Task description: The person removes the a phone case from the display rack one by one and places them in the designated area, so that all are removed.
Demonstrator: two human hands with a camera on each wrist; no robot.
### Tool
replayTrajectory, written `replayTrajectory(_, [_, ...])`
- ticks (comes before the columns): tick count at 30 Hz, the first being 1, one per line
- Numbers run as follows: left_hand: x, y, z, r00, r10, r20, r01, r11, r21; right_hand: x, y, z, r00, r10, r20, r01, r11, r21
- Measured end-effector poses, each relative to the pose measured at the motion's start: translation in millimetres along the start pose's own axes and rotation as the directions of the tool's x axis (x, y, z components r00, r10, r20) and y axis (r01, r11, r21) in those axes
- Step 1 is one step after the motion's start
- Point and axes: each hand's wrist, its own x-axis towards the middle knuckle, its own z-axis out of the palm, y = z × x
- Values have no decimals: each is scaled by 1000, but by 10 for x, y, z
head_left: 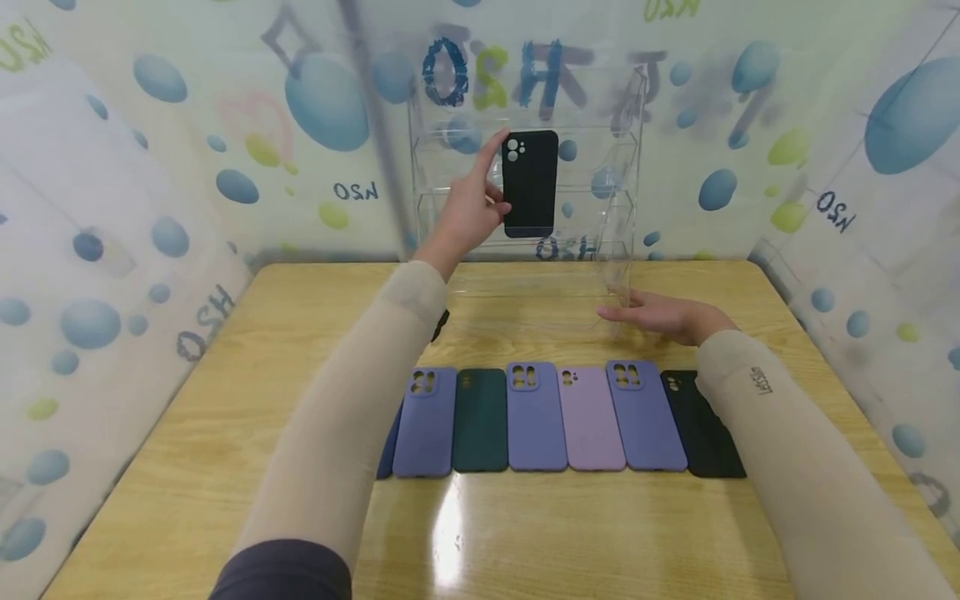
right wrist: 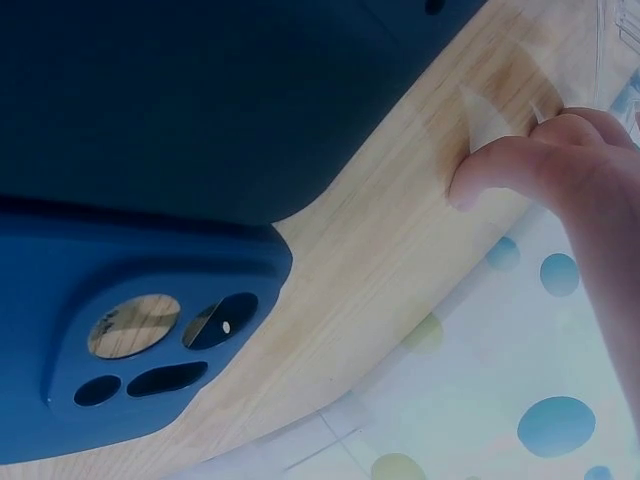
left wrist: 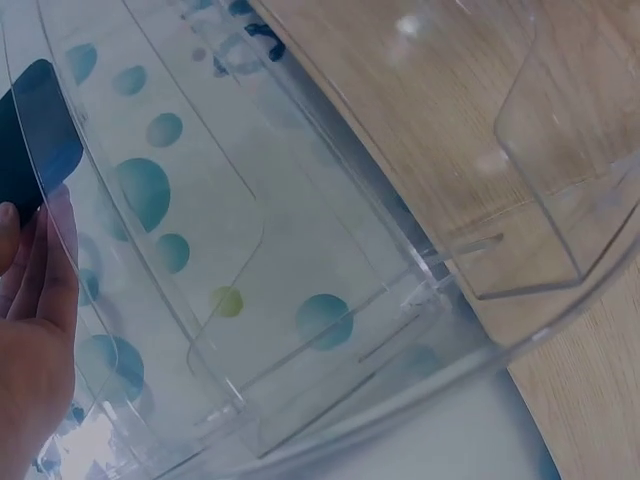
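My left hand [head_left: 468, 208] pinches a black phone case [head_left: 530, 183] by its left side, with the index finger reaching up to the top corner by the camera holes. The case stands upright at a clear tiered display rack [head_left: 635, 167], near its middle tiers. In the left wrist view the thumb and fingers meet at the lower end of the phone case [left wrist: 42, 130]. Down at the rack's lower right corner, my right hand [head_left: 667, 318] grips the clear edge between thumb and fingers. The right wrist view shows these fingers curled at the transparent plastic.
Several phone cases lie side by side in front of the rack, among them a dark green case [head_left: 480, 421], a lilac case [head_left: 592, 421] and a black case [head_left: 697, 425] partly under the right sleeve. The wooden table [head_left: 225, 375] meets patterned curtains [head_left: 300, 208] behind.
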Motion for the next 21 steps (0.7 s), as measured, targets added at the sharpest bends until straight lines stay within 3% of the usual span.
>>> replayTrajectory(9, [-34, 41, 37, 996, 54, -71, -48, 996, 81, 8, -13, 6, 1000, -10, -5, 10, 1000, 16])
replayTrajectory(16, [-39, 133, -81, 982, 75, -174, -83, 996, -40, 1, -22, 13, 1000, -2, -3, 2, 1000, 12])
replayTrajectory(21, [-79, 167, -155, 983, 66, -174, -87, 989, -117, 3, -8, 31, 1000, -1, -1, 1, 1000, 20])
